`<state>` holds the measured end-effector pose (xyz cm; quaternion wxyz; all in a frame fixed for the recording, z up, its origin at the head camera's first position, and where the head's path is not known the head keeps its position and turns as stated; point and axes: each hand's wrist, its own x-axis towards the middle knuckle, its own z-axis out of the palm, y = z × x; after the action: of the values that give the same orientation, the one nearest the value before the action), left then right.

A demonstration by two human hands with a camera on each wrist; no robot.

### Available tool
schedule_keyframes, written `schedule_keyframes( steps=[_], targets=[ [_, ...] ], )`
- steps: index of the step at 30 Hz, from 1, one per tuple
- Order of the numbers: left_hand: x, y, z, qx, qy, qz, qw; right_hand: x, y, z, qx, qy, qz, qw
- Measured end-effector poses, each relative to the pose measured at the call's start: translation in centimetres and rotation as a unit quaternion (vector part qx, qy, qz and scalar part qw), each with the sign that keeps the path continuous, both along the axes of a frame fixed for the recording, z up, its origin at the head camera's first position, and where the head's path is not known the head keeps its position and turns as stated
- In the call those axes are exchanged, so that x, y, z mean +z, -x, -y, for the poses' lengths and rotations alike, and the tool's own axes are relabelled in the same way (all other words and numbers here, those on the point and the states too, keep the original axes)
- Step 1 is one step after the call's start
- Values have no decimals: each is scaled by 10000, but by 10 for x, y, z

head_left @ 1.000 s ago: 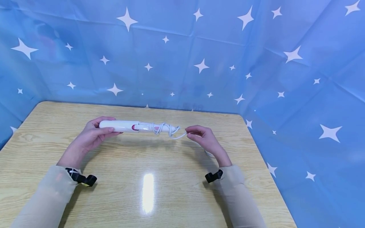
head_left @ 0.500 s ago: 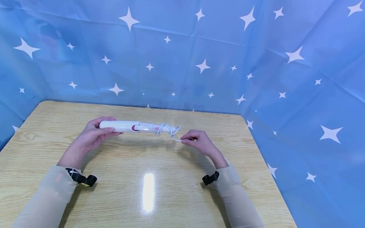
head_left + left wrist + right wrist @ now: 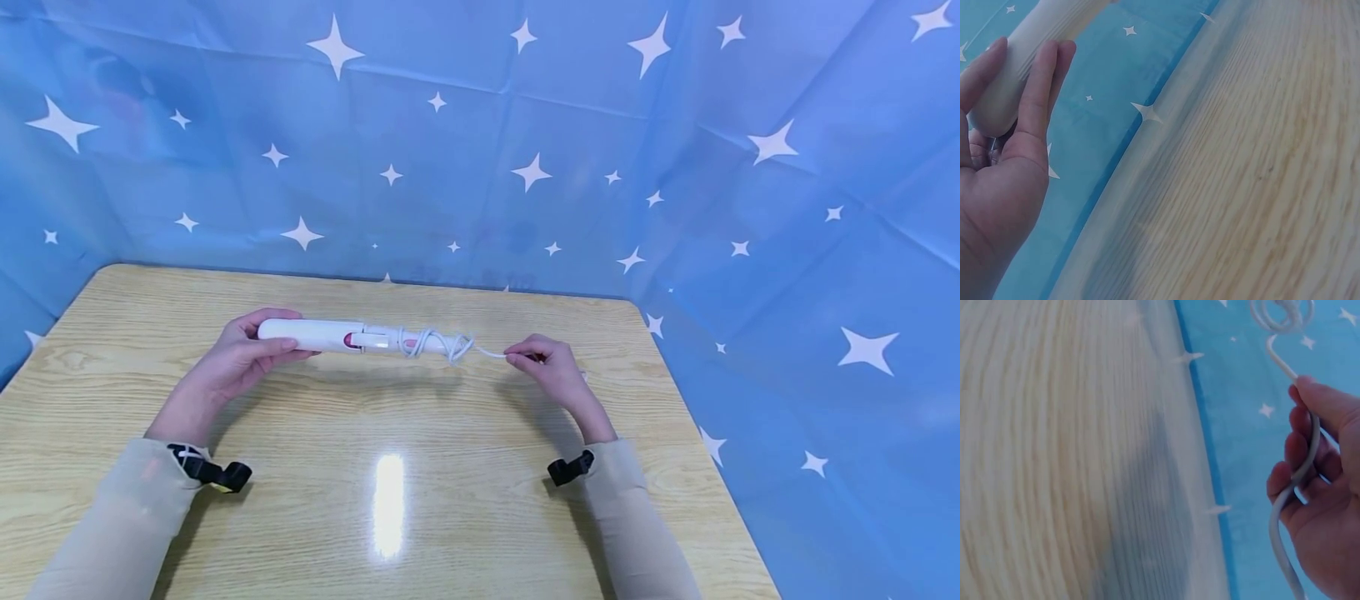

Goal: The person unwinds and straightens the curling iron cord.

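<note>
A white hair straightener (image 3: 322, 335) with pink parts is held level above the table. My left hand (image 3: 238, 357) grips its rounded left end, thumb in front and fingers behind; in the left wrist view the fingers lie along both sides of the white body (image 3: 1019, 75). Several loose turns of white cord (image 3: 423, 342) wrap the straightener's narrower right end. To the right of it, my right hand (image 3: 553, 368) pinches the cord between thumb and index finger. In the right wrist view, the cord (image 3: 1282, 540) runs down across the curled fingers, with the wound coils above.
The wooden table (image 3: 315, 517) lies under both hands, with a bright light reflection near its front middle. A blue cloth with white stars (image 3: 465, 125) hangs behind and along the right side. Black wrist cameras sit on both sleeves.
My right hand dipped slightly left, then moved right and up, drawing the cord straighter away from the straightener. The left hand and the straightener have barely moved.
</note>
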<state>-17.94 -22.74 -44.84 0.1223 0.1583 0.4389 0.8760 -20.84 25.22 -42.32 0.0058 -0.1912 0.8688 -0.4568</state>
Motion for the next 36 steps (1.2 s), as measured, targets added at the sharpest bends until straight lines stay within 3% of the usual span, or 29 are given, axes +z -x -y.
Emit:
schedule_keyframes(
  steps=[7,15,22,36],
  targets=[
    [0,-2,7,128,-204,141,9996,8,-4,-25,-600,153,16,9981],
    [3,-2,12,85,-392,180,9990,31,-21,-35,-230,266,164,9992],
    [3,-2,10,89,-409,233,9989,5,-10,-47,-172,354,402,9984],
    [3,-1,12,59,-420,232,9988,7,-5,-28,57,613,492,9969]
  ],
)
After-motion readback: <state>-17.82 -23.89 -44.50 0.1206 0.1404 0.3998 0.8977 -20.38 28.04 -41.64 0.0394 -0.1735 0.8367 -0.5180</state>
